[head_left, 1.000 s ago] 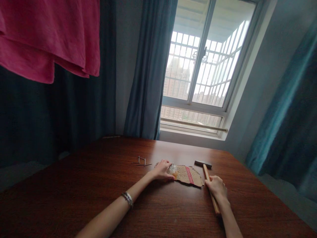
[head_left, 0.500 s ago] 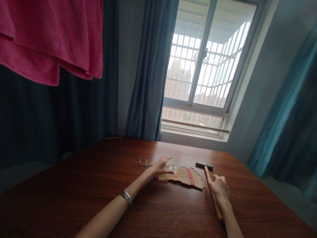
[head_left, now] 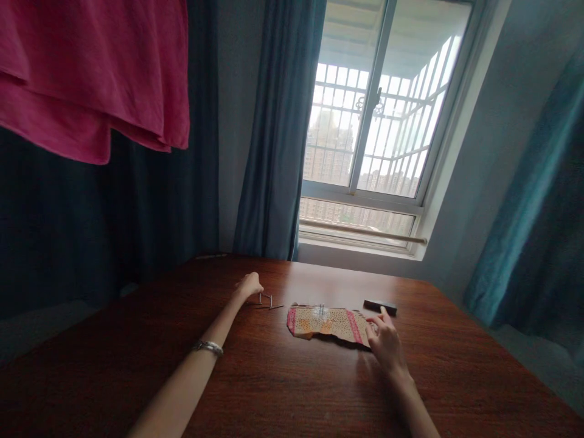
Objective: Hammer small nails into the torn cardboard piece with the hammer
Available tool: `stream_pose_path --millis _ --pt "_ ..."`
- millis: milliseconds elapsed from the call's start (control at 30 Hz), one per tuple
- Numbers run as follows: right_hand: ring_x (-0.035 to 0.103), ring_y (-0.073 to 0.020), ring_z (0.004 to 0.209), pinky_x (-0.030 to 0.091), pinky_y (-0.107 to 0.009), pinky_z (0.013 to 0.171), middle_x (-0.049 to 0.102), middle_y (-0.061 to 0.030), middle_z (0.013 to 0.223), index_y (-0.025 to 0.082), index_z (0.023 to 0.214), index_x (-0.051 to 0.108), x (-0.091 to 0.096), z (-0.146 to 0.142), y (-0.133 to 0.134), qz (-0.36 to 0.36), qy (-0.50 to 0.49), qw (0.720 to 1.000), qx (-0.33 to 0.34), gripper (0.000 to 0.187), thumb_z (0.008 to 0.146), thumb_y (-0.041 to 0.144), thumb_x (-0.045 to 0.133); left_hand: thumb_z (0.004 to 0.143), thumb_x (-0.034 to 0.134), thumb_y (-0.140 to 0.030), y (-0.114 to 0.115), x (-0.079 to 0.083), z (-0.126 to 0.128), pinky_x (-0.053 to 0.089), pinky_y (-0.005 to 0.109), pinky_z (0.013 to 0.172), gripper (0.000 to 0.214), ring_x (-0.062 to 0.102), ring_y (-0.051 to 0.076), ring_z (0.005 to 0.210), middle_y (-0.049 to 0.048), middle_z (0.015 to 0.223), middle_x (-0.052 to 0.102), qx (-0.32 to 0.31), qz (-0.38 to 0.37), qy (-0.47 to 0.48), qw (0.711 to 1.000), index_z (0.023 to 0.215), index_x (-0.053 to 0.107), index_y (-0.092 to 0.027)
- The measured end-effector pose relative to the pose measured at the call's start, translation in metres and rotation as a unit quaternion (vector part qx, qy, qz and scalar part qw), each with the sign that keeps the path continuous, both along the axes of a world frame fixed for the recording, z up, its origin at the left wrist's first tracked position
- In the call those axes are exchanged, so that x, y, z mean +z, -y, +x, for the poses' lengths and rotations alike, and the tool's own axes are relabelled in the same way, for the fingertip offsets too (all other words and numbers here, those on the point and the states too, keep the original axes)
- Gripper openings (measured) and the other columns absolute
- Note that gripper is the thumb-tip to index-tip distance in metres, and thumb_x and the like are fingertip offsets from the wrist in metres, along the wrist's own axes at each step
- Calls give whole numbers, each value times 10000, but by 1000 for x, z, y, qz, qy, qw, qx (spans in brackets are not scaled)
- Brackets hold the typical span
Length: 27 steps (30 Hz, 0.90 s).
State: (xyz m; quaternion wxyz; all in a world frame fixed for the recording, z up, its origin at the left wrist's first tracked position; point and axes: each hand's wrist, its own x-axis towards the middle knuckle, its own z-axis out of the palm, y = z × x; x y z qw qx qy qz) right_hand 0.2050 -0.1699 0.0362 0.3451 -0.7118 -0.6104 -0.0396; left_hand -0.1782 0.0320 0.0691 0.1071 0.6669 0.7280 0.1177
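My left hand is at the far left of the table, its fingers bent down beside several metal nails. The fingertips are hidden, so I cannot see what they pinch. A ragged piece of cardboard, dotted with small holes and crossed by pink bands, lies in the middle. Thin nails stand upright on it. My right hand is at the cardboard's right edge, fingers apart. Beyond it lies a hammer with a dark head; my hand and forearm hide most of its wooden handle.
The brown wooden table reaches back to a blue curtain and a barred window. A pink cloth hangs at upper left. Another blue curtain hangs at right.
My left hand has moved left, from over the cardboard to the loose nails. My right hand has shifted left from beside the hammer handle to the cardboard's right edge.
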Motion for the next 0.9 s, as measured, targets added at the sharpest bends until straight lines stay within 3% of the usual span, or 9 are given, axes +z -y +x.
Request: stream_pose_path --millis 200,400,667,900 --pt "607 -176 795 427 -281 808 558 -95 1055 182 883 661 5 -8 4 -12 -4 1000 22 260 801 252 424 535 707 -242 -8 -18 -2 477 285 665 185 657 258 820 116 788 705 -4 -57 11 998 686 664 -144" --pt "604 -186 840 412 -279 847 577 -85 998 175 889 676 9 -11 6 -15 -3 1000 27 272 798 240 428 550 722 -265 -7 -20 5 478 336 712 329 618 315 965 163 983 678 13 -24 -5 1000 852 664 -148" --pt "615 -191 873 397 -279 887 610 -67 978 185 904 691 9 -10 4 -45 -18 999 19 287 797 237 430 581 719 -271 2 -14 10 480 327 731 385 611 314 980 186 1043 656 -11 -23 -10 1000 931 650 -128" --pt "616 -190 848 418 -282 854 603 -68 993 182 891 688 5 -6 2 -51 -23 998 25 289 805 254 421 523 757 -241 15 7 18 476 362 756 412 610 326 973 199 1019 661 -8 -22 -59 998 908 674 -118"
